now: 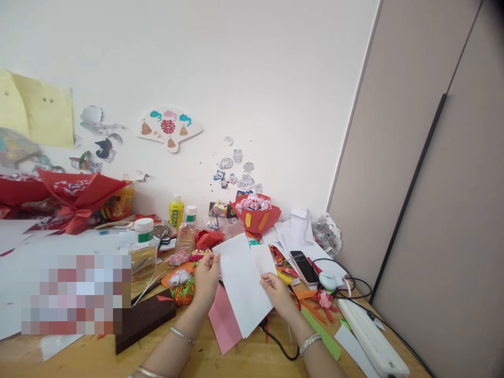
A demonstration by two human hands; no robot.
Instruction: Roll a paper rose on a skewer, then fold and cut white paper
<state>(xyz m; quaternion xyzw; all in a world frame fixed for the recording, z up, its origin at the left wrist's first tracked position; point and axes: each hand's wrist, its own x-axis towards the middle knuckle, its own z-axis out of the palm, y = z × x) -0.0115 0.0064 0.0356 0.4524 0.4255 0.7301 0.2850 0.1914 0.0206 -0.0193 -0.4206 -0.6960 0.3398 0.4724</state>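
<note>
A sheet of white paper point(244, 286) is held up at a tilt above the table, between both hands. My left hand point(207, 275) pinches its upper left edge, fingers closed. On the opposite edge, lower down, my right hand point(275, 291) grips the paper between thumb and fingers. Behind the sheet another white piece point(263, 260) shows in part; whether it is held too, I cannot tell. Pink paper point(224, 323) lies on the wooden table below the sheet, partly covered by it. Left of my left hand sits a green and orange paper ball point(183, 291).
A dark brown block point(145, 320), clear jars point(142, 257) and crumpled paper flowers crowd the left. To the right are a phone point(304, 266), a white mouse point(329, 281), black cables, green paper strips point(321, 333) and a power strip point(372, 336). Red-wrapped bouquets point(255, 218) stand near the wall.
</note>
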